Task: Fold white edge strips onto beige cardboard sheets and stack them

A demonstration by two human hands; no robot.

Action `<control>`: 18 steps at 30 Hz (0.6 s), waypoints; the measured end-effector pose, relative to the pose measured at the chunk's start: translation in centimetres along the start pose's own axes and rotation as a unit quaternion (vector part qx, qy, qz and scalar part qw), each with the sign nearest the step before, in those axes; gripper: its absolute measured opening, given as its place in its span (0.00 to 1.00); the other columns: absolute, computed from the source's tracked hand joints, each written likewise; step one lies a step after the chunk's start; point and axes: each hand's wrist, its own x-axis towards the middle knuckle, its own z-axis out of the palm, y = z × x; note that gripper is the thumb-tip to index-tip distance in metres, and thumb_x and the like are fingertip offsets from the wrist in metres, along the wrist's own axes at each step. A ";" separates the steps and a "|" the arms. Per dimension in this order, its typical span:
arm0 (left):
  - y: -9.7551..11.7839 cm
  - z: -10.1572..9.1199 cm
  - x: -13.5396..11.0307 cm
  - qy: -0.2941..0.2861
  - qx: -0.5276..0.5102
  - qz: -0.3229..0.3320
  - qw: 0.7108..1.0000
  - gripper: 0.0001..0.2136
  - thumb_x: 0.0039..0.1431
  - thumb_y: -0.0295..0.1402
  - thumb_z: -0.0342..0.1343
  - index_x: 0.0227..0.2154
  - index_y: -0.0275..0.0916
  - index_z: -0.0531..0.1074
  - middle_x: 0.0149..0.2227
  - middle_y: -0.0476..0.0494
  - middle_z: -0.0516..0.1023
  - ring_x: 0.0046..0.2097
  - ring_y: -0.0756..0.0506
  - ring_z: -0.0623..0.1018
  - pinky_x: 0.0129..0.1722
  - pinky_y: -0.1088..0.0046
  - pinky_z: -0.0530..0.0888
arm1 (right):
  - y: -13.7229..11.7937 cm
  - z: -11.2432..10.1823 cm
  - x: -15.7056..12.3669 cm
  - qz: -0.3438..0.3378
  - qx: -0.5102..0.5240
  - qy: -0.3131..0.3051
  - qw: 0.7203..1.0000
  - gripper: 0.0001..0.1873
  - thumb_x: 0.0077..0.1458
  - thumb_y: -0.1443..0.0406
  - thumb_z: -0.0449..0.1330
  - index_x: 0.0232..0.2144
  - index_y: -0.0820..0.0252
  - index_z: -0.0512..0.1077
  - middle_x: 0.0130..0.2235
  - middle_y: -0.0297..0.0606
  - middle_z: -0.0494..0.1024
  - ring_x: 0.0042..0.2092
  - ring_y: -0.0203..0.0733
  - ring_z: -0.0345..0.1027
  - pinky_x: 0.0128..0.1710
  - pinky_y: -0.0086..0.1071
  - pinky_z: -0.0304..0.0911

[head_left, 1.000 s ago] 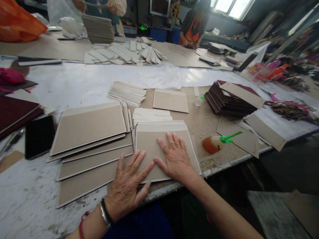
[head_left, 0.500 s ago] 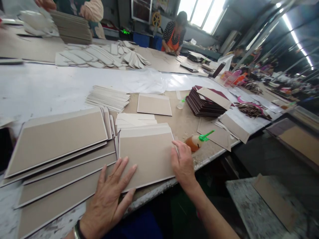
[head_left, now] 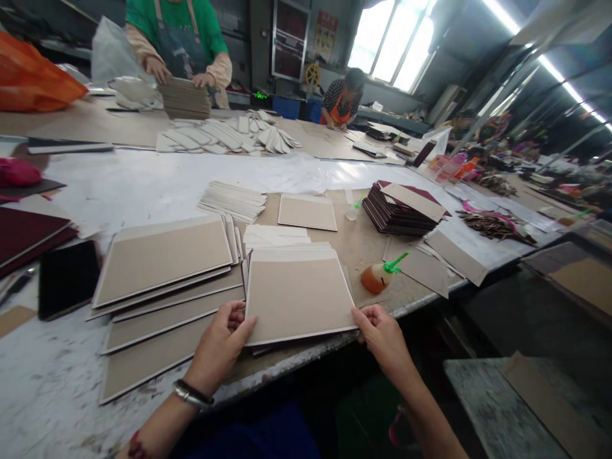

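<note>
A flat beige panel (head_left: 299, 296) with a pale strip along its far edge lies in front of me, its near edge slightly raised. My left hand (head_left: 229, 328) pinches its near left corner, thumb on top. The near right corner is between the thumb and fingers of my right hand (head_left: 377, 328). To the left is a fanned pile of similar beige panels (head_left: 167, 261). Just beyond the held panel lie white strips (head_left: 275, 234). A squeeze bottle (head_left: 375, 278) of amber liquid with a green nozzle stands to the right.
Farther off are a stack of maroon panels (head_left: 396, 213), a smaller beige panel (head_left: 307, 212) and a pile of pale strips (head_left: 233, 200). A black phone (head_left: 68, 279) lies at left. Two people (head_left: 186, 44) work across the table. The table's near edge (head_left: 287, 360) runs below my hands.
My left hand has gone from lying flat on the panel to gripping its near left corner. My right hand has slid down to the near right corner. The view has swung left.
</note>
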 end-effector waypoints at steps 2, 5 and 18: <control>-0.1 0.1 -0.1 0.008 -0.010 0.000 1.000 0.24 0.42 0.50 0.53 0.38 0.35 0.64 0.28 0.47 0.68 0.31 0.44 0.70 0.33 0.66 0.69 | 0.1 0.1 0.0 -0.009 0.004 0.006 1.000 0.15 0.48 0.53 0.52 0.24 0.59 0.67 0.22 0.35 0.72 0.24 0.38 0.65 0.26 0.30 0.58; -0.3 0.3 -0.4 0.022 -0.004 0.016 1.000 0.24 0.42 0.49 0.53 0.38 0.35 0.65 0.29 0.46 0.68 0.31 0.43 0.70 0.35 0.63 0.69 | 0.2 0.1 -0.4 -0.042 -0.050 0.005 0.998 0.12 0.50 0.56 0.51 0.26 0.57 0.68 0.26 0.35 0.74 0.29 0.40 0.66 0.30 0.31 0.59; -0.1 0.2 -0.6 0.050 -0.032 0.036 0.998 0.25 0.42 0.49 0.52 0.37 0.32 0.69 0.34 0.39 0.70 0.37 0.40 0.70 0.42 0.57 0.67 | -1.8 -0.6 -0.9 -0.038 0.109 0.027 0.993 0.12 0.46 0.56 0.56 0.27 0.59 0.64 0.26 0.36 0.71 0.29 0.41 0.67 0.29 0.34 0.62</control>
